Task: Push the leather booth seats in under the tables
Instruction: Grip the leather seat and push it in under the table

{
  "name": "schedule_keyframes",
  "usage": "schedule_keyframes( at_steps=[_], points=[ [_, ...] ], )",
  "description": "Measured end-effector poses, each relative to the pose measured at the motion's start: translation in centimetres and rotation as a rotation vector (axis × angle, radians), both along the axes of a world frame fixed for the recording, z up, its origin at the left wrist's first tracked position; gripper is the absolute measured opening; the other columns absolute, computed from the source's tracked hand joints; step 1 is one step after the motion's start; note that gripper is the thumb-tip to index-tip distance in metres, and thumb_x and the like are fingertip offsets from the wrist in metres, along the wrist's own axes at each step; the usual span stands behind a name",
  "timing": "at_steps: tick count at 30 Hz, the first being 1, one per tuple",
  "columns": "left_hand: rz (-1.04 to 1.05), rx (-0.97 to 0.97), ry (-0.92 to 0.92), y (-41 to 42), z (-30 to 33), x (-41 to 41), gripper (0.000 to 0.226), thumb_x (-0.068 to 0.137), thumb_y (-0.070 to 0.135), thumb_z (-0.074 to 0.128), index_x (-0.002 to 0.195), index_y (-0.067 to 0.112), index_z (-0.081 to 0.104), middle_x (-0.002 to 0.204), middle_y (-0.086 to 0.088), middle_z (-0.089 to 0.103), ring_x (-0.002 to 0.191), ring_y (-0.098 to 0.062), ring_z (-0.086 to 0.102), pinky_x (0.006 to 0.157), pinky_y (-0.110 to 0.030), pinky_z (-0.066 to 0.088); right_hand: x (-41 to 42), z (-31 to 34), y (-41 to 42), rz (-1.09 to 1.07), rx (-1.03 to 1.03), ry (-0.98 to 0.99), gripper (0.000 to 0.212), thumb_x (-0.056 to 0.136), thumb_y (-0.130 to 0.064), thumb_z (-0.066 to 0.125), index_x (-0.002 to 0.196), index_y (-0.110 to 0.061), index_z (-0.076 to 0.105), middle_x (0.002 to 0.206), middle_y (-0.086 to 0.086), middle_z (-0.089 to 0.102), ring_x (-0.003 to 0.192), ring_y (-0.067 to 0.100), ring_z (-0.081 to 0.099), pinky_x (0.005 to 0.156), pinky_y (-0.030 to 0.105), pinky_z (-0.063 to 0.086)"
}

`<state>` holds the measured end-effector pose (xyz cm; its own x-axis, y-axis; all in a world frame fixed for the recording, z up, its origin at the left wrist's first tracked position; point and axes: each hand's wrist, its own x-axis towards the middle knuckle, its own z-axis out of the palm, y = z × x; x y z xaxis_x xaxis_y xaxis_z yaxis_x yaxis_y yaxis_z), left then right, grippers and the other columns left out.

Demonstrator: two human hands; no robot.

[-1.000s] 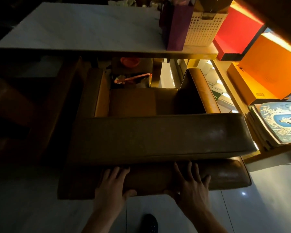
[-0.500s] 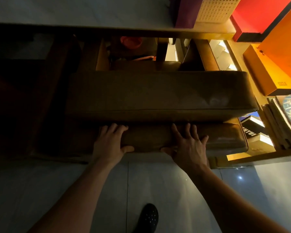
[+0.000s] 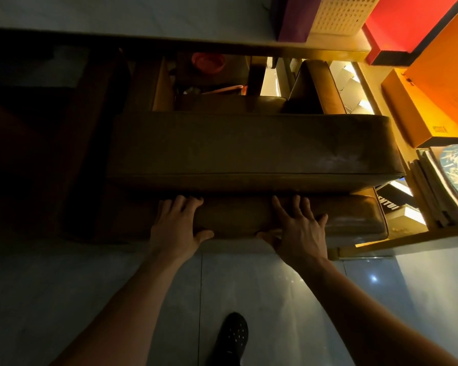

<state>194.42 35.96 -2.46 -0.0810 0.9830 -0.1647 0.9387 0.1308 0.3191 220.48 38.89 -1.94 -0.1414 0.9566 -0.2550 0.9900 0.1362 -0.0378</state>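
both hands flat against booth seat

Beyond the seat, its cushion runs under the table and out of our sight, and the table is cut by the top edge. Left of the seat all sinks into darkness. Under the table we cannot make out the clutter around a red dish. Right of the seat, shelf boxes leave the frame.

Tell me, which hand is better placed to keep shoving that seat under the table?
Neither much: left hand and right hand both lie flat on the seat back. The left sits nearer its middle, so probably slightly better.
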Motion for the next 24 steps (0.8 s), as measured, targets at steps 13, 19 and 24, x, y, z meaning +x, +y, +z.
schedule_keyframes(
  at_steps=[13,19,24],
  points=[
    [-0.013,0.029,-0.012,2.0,-0.2,-0.4,0.073,0.078,0.061,0.069,0.139,0.034,0.041,0.132,0.006,0.042,0.121,-0.022,0.03,0.104,-0.047,0.04,-0.8,-0.1,2.0,-0.004,0.001,-0.047,0.097,0.078,-0.084,0.04,0.156,-0.041,0.003,0.164,0.016,0.009,0.15,0.04,0.003,0.11,0.074,0.021],
    [-0.008,0.021,-0.008,2.3,0.0,-0.5,0.073,0.077,0.061,0.069,0.139,0.034,0.041,0.133,0.006,0.042,0.123,-0.022,0.031,0.106,-0.047,0.039,-1.0,-0.1,2.2,0.0,-0.026,-0.059,0.096,0.08,-0.085,0.035,0.155,-0.04,-0.004,0.165,0.015,0.003,0.151,0.04,-0.001,0.112,0.073,0.017],
    [0.008,-0.027,-0.015,2.5,0.3,-0.4,0.075,0.077,0.06,0.07,0.141,0.035,0.038,0.135,0.007,0.04,0.124,-0.022,0.03,0.106,-0.047,0.039,-1.2,0.4,2.1,-0.003,-0.055,-0.06,0.095,0.081,-0.084,0.034,0.156,-0.039,-0.006,0.165,0.016,-0.001,0.151,0.04,-0.002,0.113,0.072,0.016]
  ],
)
